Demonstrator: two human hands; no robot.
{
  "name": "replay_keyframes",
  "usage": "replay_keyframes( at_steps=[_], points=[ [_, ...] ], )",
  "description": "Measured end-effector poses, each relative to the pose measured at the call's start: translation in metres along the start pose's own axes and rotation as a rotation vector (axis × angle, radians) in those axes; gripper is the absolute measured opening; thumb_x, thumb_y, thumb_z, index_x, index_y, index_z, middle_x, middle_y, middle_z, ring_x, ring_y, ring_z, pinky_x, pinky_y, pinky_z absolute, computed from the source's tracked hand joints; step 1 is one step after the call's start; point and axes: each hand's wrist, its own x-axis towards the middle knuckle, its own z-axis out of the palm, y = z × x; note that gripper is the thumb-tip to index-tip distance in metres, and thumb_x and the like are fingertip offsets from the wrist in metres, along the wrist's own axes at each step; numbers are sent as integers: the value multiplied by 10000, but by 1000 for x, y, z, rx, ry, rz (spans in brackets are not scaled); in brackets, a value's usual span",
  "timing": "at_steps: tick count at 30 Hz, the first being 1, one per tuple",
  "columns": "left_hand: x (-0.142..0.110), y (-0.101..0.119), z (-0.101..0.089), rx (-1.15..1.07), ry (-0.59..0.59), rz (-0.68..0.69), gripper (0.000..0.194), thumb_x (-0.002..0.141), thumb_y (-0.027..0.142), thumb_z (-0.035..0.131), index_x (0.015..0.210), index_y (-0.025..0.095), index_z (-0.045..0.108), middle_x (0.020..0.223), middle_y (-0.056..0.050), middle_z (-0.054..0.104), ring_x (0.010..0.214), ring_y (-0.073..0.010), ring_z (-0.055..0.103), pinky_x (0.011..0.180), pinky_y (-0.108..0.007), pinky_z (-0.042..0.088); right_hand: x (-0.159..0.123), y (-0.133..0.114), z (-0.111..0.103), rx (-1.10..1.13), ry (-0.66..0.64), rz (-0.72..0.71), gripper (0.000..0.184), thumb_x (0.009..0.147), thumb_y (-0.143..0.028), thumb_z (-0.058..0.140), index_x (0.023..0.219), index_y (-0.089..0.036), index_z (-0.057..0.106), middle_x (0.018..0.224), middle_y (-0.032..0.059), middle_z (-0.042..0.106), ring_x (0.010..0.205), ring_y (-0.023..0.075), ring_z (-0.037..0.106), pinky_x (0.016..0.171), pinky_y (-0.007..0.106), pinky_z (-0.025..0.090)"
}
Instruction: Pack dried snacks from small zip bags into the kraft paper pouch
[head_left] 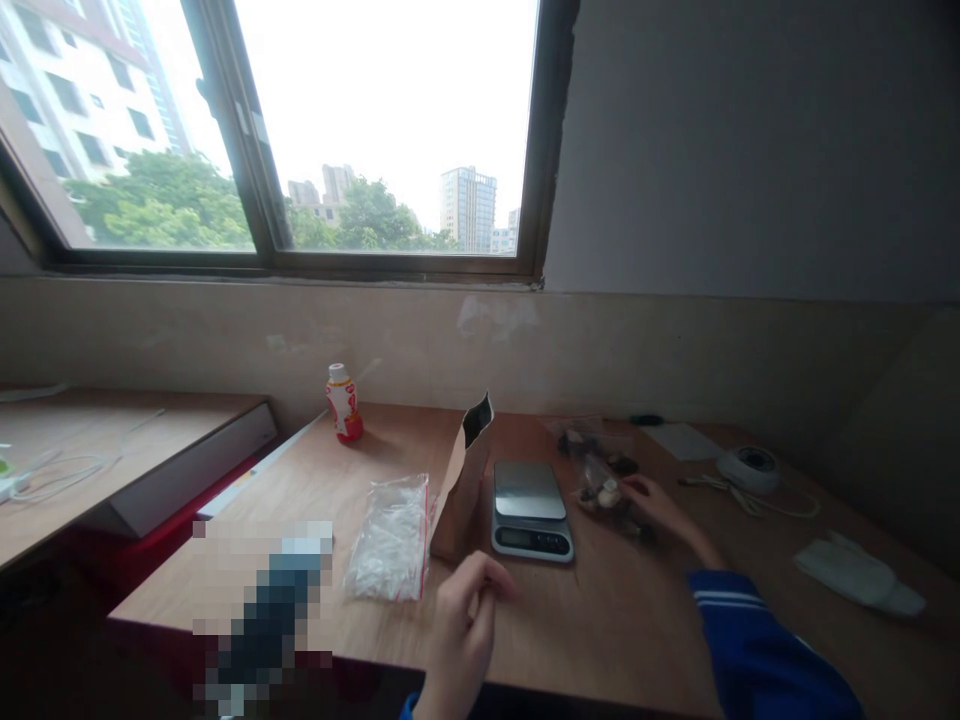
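Note:
My left hand (471, 610) is at the table's front edge, below the scale. Its fingers are loosely bent, with a gap beside the thumb and nothing visible between them. On the right, my right hand (660, 508) reaches in from a blue sleeve, its fingertips closed on a clear plastic bag (600, 492) holding dark and pale pieces whose kind I cannot make out. Between the hands stands a digital kitchen scale (529, 490) with a bare steel plate. A brown paper bag (459, 490) stands upright with its top open, left of the scale.
Clear zip bags (390, 540) lie left of the paper bag. A red-labelled bottle (345, 405) stands behind them. More bagged dark pieces (577, 442) lie behind the right hand. Farther right are a white round device (748, 468) with a cable and a white cloth-like item (855, 572).

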Motion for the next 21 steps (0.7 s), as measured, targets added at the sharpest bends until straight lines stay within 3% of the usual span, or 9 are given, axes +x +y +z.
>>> replay_keyframes(
  at_steps=[3, 7, 11, 13, 16, 21],
  points=[
    [-8, 12, 30, -163, -191, -18, 228, 792, 87, 425, 702, 157, 622, 701, -44, 621, 682, -153, 583, 632, -238, 428, -32, -14, -9, 195, -78, -20, 287, 633, -454, 691, 730, -185, 671, 750, 86, 708, 730, 258, 658, 677, 354, 520],
    [-12, 31, 60, -367, -332, -97, 214, 834, 121, 439, 787, 136, 647, 782, -65, 637, 689, -143, 584, 666, -247, 446, -89, -60, -15, 198, -16, -25, 285, 698, -443, 666, 804, -179, 671, 758, 67, 697, 669, 210, 639, 620, 309, 502],
    [-14, 41, 75, -506, -292, -164, 214, 909, 283, 442, 898, 146, 606, 841, -69, 633, 759, -158, 596, 711, -264, 468, -146, -118, -5, 380, 21, -6, 276, 696, -433, 697, 810, -182, 675, 779, 68, 713, 717, 209, 662, 621, 276, 517],
    [-16, 40, 75, -515, -248, -185, 249, 920, 368, 441, 950, 161, 574, 902, -72, 627, 841, -173, 599, 776, -283, 472, -165, -138, 4, 548, -56, 29, 304, 675, -454, 720, 808, -182, 686, 791, 69, 725, 723, 216, 676, 613, 272, 530],
    [-22, 33, 69, -493, -181, -217, 287, 916, 428, 439, 1020, 178, 536, 1027, -83, 607, 948, -187, 583, 873, -307, 452, -180, -155, 14, 689, -160, 65, 304, 659, -451, 754, 791, -181, 706, 850, 76, 742, 780, 230, 692, 657, 275, 548],
    [-27, 25, 58, -453, -101, -220, 303, 913, 448, 438, 1009, 182, 548, 1067, -80, 613, 1050, -204, 562, 949, -306, 410, -184, -168, 20, 698, -218, 45, 303, 691, -463, 739, 811, -184, 734, 816, 73, 744, 779, 238, 694, 711, 312, 556]
  ],
)
